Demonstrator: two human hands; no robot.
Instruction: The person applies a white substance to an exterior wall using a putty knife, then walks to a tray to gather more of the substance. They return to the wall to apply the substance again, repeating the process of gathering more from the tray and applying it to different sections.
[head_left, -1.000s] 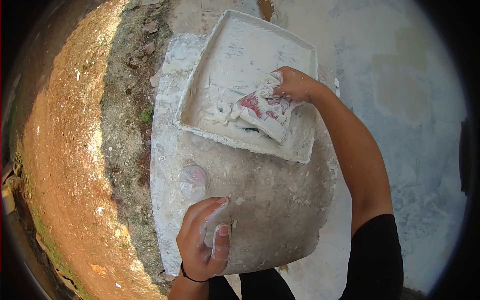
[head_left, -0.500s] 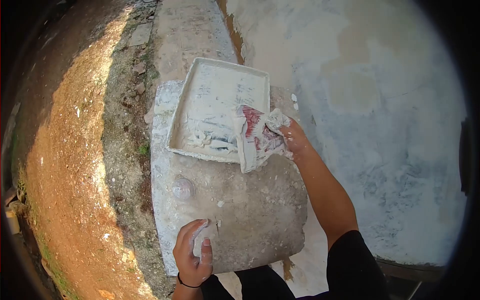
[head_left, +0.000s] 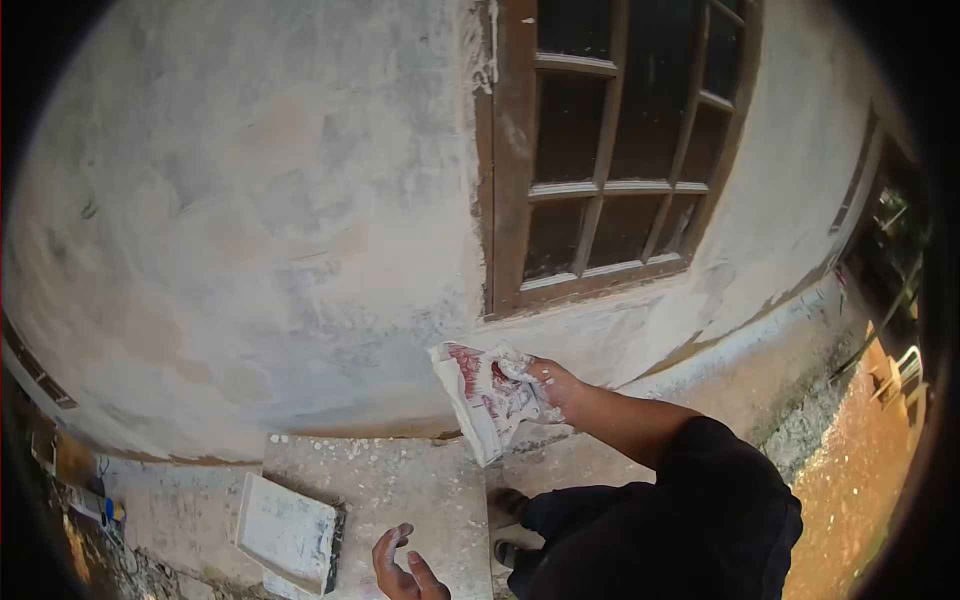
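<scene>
My right hand (head_left: 550, 388) is closed around a wide red scraper (head_left: 475, 385) coated in white paste, with a thick band of paste along its edge. It is held out near the patchy wall (head_left: 270, 250), left of and below the window. White paste covers much of the fingers. My left hand (head_left: 405, 565) is low in the view, empty, its fingers apart and curled, with paste on a fingertip. To its left a shallow tray (head_left: 288, 532) smeared with white paste rests on the stained board (head_left: 400, 480).
A brown wooden window frame (head_left: 508, 200) with dark panes is set in the wall. A ledge (head_left: 780, 350) runs along the wall's base at the right, beside orange ground (head_left: 850, 480). Sandalled feet (head_left: 508, 503) show beside the board.
The view has swung to the wall and window. My right hand has carried the paste-covered scraper away from the tray. The tray now lies at the lower left, and my left hand remains empty.
</scene>
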